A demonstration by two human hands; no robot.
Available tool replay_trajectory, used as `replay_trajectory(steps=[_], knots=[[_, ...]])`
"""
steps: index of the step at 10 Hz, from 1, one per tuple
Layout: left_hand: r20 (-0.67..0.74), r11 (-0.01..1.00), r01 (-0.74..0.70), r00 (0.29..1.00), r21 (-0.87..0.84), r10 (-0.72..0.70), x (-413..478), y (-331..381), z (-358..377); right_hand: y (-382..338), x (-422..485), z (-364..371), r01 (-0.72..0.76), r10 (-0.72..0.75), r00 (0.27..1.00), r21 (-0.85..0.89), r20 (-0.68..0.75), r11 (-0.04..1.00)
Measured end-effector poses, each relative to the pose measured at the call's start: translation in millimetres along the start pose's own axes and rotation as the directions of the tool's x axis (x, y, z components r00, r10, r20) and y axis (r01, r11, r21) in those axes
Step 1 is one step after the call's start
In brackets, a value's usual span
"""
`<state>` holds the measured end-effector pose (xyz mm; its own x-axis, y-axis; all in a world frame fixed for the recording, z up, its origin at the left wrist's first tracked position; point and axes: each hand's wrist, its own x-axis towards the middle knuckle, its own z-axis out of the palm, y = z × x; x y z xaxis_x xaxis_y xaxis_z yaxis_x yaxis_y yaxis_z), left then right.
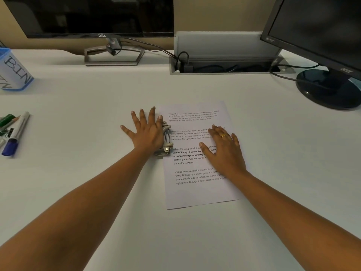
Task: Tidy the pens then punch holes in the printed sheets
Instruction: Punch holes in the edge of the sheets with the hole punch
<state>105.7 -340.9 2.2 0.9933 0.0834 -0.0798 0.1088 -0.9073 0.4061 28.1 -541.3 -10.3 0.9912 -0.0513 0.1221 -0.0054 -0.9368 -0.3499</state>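
Left hand flat, fingers spread, pressing the grey metal hole punch at the left edge of the white printed sheets, mid-counter. Right hand flat, splayed on the sheets, gripping nothing.

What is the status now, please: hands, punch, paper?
Left hand flat on grey metal hole punch. Right hand flat on white printed sheet. Pens loose at left. Nothing blocking.

Hole punch: we see only its right side; left hand covers the rest.
Printed sheet: right hand hides mid-text.
Bin: cut by left edge.
Pens: partly out of frame.
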Motion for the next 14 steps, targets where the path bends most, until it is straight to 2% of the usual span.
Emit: replay_trajectory(steps=[7,11,14], knots=[[-0.019,0.998,0.006,1.000,0.063,-0.004,0.1,0.0,-0.8,0.5,-0.4,1.7,-0.002,0.002,1.000,0.005,-0.006,1.000],[-0.061,0.967,-0.021,0.997,0.254,0.038,1.5,2.8,-5.5,2.2,-0.1,4.2,0.006,-0.006,1.000,-0.007,-0.031,1.000],[-0.060,0.954,-0.023,0.997,0.298,0.043,-2.2,7.2,-10.7,2.9,0.3,5.1,0.010,-0.010,0.999,-0.005,-0.038,1.000]])
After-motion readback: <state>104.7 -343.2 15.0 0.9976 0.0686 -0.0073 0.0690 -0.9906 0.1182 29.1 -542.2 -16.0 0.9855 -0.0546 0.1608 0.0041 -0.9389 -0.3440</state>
